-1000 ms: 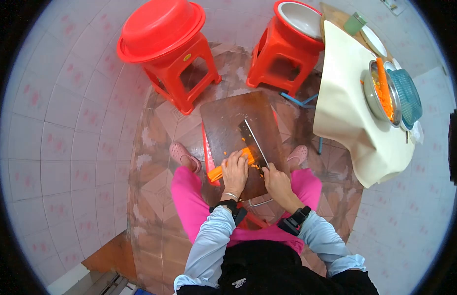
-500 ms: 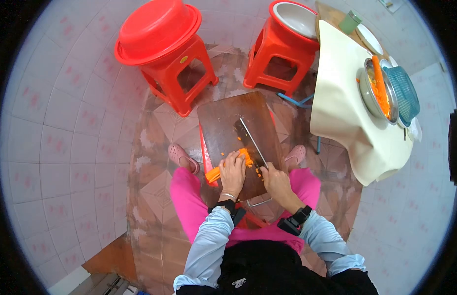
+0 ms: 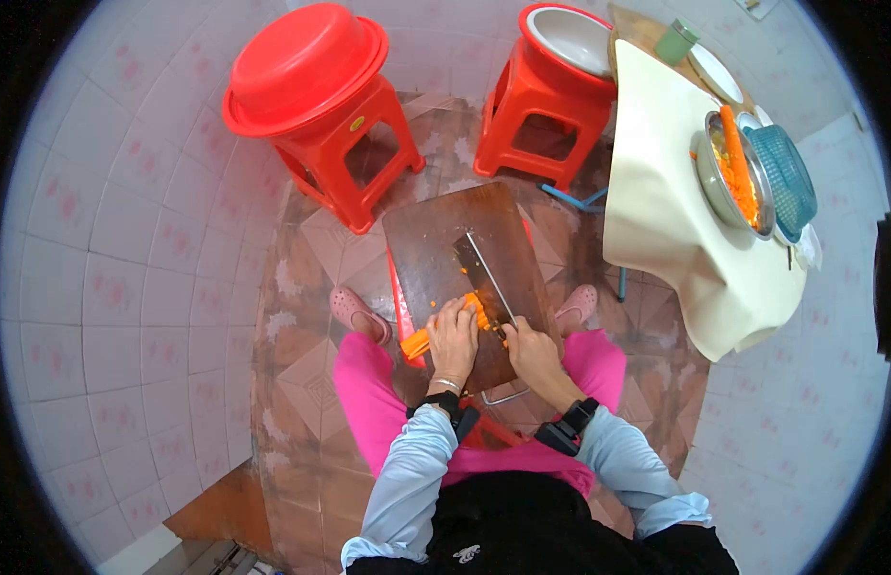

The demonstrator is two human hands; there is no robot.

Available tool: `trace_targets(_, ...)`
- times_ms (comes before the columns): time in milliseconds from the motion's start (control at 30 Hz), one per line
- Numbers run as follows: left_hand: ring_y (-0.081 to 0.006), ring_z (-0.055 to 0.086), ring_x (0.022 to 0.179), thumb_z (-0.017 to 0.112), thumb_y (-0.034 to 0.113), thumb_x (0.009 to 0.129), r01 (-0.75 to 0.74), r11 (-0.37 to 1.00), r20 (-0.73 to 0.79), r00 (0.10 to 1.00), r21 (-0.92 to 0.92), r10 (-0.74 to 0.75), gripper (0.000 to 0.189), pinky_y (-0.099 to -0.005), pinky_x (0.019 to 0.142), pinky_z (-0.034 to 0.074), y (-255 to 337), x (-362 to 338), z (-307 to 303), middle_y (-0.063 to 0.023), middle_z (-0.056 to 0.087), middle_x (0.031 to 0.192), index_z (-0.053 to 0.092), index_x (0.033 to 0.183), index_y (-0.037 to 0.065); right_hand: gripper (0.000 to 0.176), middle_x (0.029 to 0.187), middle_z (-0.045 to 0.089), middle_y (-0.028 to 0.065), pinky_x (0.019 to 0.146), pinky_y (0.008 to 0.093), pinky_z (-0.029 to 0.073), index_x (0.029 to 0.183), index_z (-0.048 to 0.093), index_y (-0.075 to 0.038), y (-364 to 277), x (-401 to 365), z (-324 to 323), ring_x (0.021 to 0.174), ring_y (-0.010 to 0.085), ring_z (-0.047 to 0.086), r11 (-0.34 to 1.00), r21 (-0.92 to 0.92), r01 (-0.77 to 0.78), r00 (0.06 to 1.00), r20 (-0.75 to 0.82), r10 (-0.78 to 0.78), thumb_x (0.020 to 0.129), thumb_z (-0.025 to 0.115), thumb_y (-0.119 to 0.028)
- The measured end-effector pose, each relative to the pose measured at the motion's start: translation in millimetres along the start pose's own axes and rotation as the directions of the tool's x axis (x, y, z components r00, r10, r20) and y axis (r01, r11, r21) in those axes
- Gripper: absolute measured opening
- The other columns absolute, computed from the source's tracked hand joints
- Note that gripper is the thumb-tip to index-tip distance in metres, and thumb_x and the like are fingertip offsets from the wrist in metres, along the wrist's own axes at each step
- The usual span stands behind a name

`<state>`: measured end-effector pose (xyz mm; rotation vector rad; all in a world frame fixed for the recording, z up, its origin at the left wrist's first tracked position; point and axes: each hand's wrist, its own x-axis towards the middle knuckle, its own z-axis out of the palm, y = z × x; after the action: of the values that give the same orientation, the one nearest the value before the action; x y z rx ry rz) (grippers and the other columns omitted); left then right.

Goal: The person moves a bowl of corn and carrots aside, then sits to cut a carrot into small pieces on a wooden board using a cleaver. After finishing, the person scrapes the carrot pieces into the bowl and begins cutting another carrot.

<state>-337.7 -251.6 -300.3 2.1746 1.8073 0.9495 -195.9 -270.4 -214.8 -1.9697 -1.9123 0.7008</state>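
Orange carrot (image 3: 444, 326) pinned on wooden cutting board (image 3: 436, 230) under left hand (image 3: 454, 337), right hand (image 3: 530, 347) gripping cleaver (image 3: 482, 273), blade at carrot's cut end.

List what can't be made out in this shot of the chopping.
Head view only.
Middle of the carrot: under the left hand; just its ends show.
Handle of the knife: buried in the right hand; only the blade shows.
Loose chopped bits on the cutting board: too small to count.
Far side of the metal bowl: overlapped by the blue strainer.
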Motion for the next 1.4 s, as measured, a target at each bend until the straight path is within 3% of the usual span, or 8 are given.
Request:
trace_targets(400, -0.0240, 0.053, 0.111, 0.063, 0.012, 0.084, -0.010, 1.000, 0.013, 1.000, -0.005, 0.010, 0.022, -0.0403, 0.093, 0.035, 0, 2, -1, -0.0066, 0.057, 0.114, 0.055, 0.104, 0.010, 0.026, 0.062, 0.061, 0.0240, 0.053, 0.0531, 0.049, 0.090, 0.050, -0.003, -9, 3, 14, 0.059, 0.0432, 0.062, 0.998, -0.047, -0.037, 0.998, 0.047, 0.039, 0.096, 0.045, -0.027)
trace_targets(667, -0.0341, 0.048, 0.115, 0.069, 0.015, 0.079, 0.013, 0.969, 0.062, 0.998, -0.248, 0.002, 0.043, -0.0430, 0.097, 0.036, 6, 9, -30, -0.0167, 0.050, 0.121, 0.050, 0.116, 0.006, 0.030, 0.063, 0.061, 0.0244, 0.052, 0.0526, 0.048, 0.094, 0.052, -0.003, -4, -1, -2, 0.059, 0.0440, 0.061, 0.998, 0.066, -0.005, 1.000, 0.001, 0.005, 0.095, 0.048, -0.033)
trace_targets(767, -0.0349, 0.048, 0.114, 0.070, 0.013, 0.078, 0.006, 0.964, 0.096, 0.995, -0.265, 0.020, 0.042, -0.0436, 0.097, 0.038, -6, 3, -24, -0.0160, 0.050, 0.121, 0.052, 0.114, 0.005, 0.030, 0.062, 0.060, 0.0240, 0.051, 0.0529, 0.046, 0.094, 0.051, -0.004, -13, -7, -18, 0.059, 0.0442, 0.060, 0.998, 0.055, 0.008, 1.000, -0.018, -0.007, 0.094, 0.050, -0.034)
trace_targets(867, -0.0341, 0.050, 0.112, 0.070, 0.010, 0.077, -0.052, 0.977, 0.079, 0.994, -0.207, 0.069, 0.038, -0.0433, 0.095, 0.040, -13, -4, -14, -0.0150, 0.052, 0.119, 0.054, 0.111, 0.005, 0.028, 0.061, 0.060, 0.0238, 0.051, 0.0533, 0.046, 0.094, 0.051, -0.004, -3, -16, -15, 0.059, 0.0438, 0.060, 0.994, 0.108, 0.020, 1.000, 0.010, -0.021, 0.094, 0.051, -0.031)
trace_targets(1133, -0.0318, 0.052, 0.110, 0.070, 0.009, 0.077, -0.101, 0.980, 0.030, 0.994, -0.168, 0.108, 0.030, -0.0423, 0.094, 0.042, -14, -2, -12, -0.0132, 0.054, 0.114, 0.058, 0.105, 0.004, 0.024, 0.061, 0.060, 0.0235, 0.051, 0.0544, 0.045, 0.095, 0.048, -0.002, -4, -23, -11, 0.057, 0.0442, 0.059, 1.000, 0.004, -0.024, 0.996, 0.085, 0.023, 0.095, 0.049, -0.026)
trace_targets(1400, -0.0306, 0.053, 0.110, 0.070, 0.010, 0.077, -0.118, 0.982, 0.014, 0.993, -0.148, 0.121, 0.027, -0.0420, 0.094, 0.042, -14, -3, -11, -0.0124, 0.055, 0.112, 0.060, 0.102, 0.005, 0.027, 0.063, 0.061, 0.0239, 0.051, 0.0527, 0.048, 0.092, 0.048, -0.003, -11, 3, 18, 0.059, 0.0433, 0.062, 0.998, -0.045, -0.036, 0.999, 0.037, 0.038, 0.096, 0.046, -0.029)
